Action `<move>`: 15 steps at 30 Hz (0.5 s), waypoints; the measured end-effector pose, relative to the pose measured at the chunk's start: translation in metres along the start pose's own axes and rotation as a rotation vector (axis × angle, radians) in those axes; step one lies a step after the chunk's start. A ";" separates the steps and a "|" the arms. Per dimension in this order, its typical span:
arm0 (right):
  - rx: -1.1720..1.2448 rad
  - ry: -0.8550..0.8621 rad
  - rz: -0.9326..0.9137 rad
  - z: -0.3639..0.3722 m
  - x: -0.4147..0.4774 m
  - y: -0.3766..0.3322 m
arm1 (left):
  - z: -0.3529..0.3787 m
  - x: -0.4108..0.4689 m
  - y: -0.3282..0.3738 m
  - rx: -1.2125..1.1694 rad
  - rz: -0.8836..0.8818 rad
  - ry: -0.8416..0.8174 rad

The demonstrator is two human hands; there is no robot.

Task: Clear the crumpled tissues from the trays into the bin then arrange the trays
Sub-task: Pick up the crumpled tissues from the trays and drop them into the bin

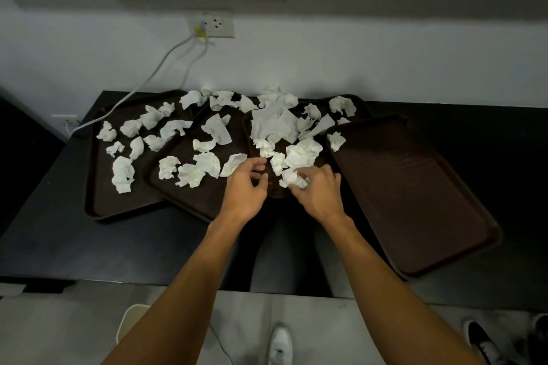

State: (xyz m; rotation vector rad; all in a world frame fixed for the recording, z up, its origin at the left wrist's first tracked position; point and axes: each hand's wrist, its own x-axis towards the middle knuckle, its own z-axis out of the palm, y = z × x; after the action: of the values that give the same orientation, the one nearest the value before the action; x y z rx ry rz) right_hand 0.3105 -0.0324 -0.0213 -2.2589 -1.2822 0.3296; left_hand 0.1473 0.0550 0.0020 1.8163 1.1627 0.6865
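Several dark brown trays lie overlapping on a black table. The left tray (98, 187) and the middle trays (207, 201) carry several crumpled white tissues (123, 170). The right tray (415, 201) holds one tissue (335, 141) at its far corner. My right hand (318, 191) curls its fingers round a crumpled tissue (292, 178) on a middle tray. My left hand (247, 184) hovers beside it with fingers loosely bent, holding nothing, close to another tissue (234, 163). A cream bin (130, 320) stands on the floor at the lower left, partly hidden by my left arm.
The black table (89, 246) stands against a white wall with a socket (213, 24) and a white cable (142, 86) running down to the left. A white shoe (280, 347) and another person's dark shoe (480, 341) are on the floor.
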 end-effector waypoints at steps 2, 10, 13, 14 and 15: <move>0.119 0.046 0.032 -0.010 0.001 -0.002 | 0.002 0.002 0.000 -0.009 -0.003 0.003; 0.428 0.130 0.139 -0.049 0.012 -0.009 | 0.014 0.009 0.002 0.000 0.028 -0.034; 0.498 0.156 0.139 -0.056 0.013 -0.006 | 0.024 0.016 -0.001 0.038 0.057 -0.081; 0.509 0.164 0.144 -0.058 0.013 -0.004 | 0.028 0.018 -0.002 0.050 0.064 -0.099; 0.516 0.174 0.144 -0.059 0.013 -0.001 | 0.033 0.020 -0.002 0.067 0.073 -0.117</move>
State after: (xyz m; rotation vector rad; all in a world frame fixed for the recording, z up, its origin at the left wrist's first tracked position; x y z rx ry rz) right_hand 0.3428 -0.0394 0.0289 -1.8888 -0.8299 0.4467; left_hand 0.1808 0.0618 -0.0157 1.9365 1.0577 0.5807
